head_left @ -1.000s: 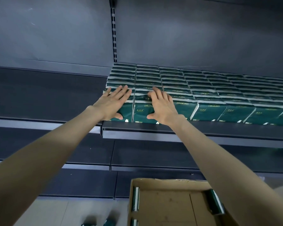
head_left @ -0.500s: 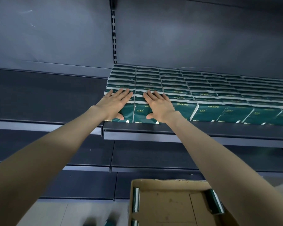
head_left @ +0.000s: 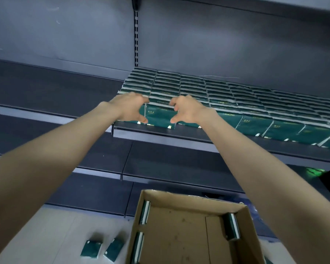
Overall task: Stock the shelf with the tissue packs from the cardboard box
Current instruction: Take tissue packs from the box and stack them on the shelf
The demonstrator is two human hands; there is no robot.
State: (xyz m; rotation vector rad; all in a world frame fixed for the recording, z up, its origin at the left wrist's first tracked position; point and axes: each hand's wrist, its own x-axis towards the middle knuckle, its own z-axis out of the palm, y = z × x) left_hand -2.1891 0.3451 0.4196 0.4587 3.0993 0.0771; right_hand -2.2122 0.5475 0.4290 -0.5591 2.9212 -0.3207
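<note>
Green tissue packs [head_left: 227,98] fill the shelf [head_left: 179,138] in rows. The left hand [head_left: 129,107] and right hand [head_left: 188,109] curl beside the front pack [head_left: 157,116]; I cannot tell if they grip it. Below, the cardboard box [head_left: 189,200] holds three boxed packs [head_left: 231,225] against its walls, and two loose packs [head_left: 91,249] lie on the floor [head_left: 51,231].

One head-worn wide-angle camera. Faces forward, tilted down at shelving close ahead. Shelf [head_left: 160,136] of tissue packs [head_left: 255,103] spans 12 to 3 o'clock, near. Cardboard box [head_left: 189,201] at 6 o'clock, nearer, on the floor [head_left: 55,235].
</note>
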